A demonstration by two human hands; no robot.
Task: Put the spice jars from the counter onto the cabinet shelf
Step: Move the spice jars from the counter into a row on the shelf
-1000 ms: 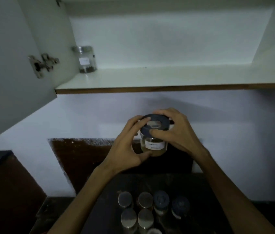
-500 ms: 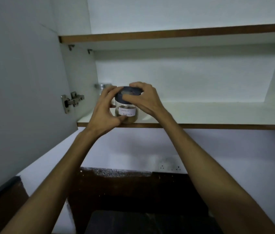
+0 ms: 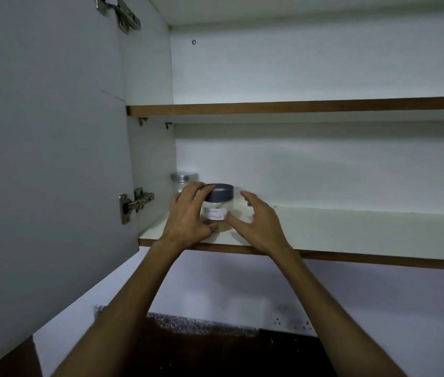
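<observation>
A clear spice jar (image 3: 219,210) with a dark blue lid and a white handwritten label stands on the lower cabinet shelf (image 3: 351,229), near its front left. My left hand (image 3: 188,221) wraps the jar's left side, fingers on the lid and thumb under the label. My right hand (image 3: 259,224) hovers just right of the jar, fingers spread, not touching it. Behind my left hand, in the shelf's back left corner, a second jar (image 3: 184,180) with a silver lid is partly hidden.
The open cabinet door (image 3: 46,159) fills the left side, its hinge (image 3: 133,204) close to my left hand. An upper shelf (image 3: 297,107) runs above. A dark backsplash (image 3: 215,349) lies below; the counter is out of view.
The jar went from mid-air over the counter up to the shelf and now rests on it. My right hand has let go of the lid and drawn to the right.
</observation>
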